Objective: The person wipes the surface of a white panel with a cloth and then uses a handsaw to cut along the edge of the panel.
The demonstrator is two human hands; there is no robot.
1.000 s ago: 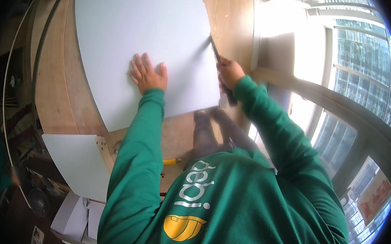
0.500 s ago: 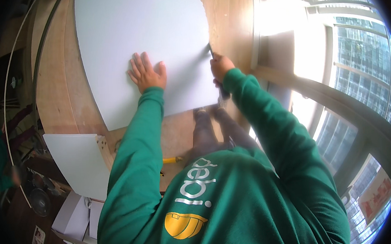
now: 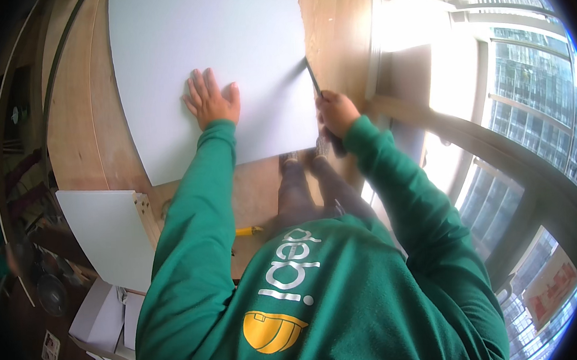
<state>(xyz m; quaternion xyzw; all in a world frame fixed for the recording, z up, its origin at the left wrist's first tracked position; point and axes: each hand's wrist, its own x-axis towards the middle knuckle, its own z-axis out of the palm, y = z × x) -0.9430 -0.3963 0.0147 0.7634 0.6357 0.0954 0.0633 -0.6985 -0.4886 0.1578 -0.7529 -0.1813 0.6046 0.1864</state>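
Sweatshirt (image 3: 390, 293), one: green, long-sleeved. Chest print: white rounded lettering (image 3: 288, 271) beside a yellow helmet emblem (image 3: 273, 331). Sleeves (image 3: 198, 179): plain green, reaching the wearer's wrists, creased along the forearms. Left hand (image 3: 216, 107) and right hand (image 3: 339, 113): both bare. Trousers (image 3: 296, 196): dark grey. Shoes (image 3: 321, 148): patterned, finer detail too small to tell.

Over the far part of the board (image 3: 210, 21) I have open room. Nearer in, the left hand (image 3: 215, 106), spread flat on it, blocks me; at its right edge the right hand (image 3: 338, 114) and dark tool (image 3: 313, 78) stand in the way. Bare wood (image 3: 83, 114) left of the board leaves a passage. Shoes (image 3: 290, 160) crowd the board's near edge, and a panel (image 3: 109, 239) sits off its near-left corner.
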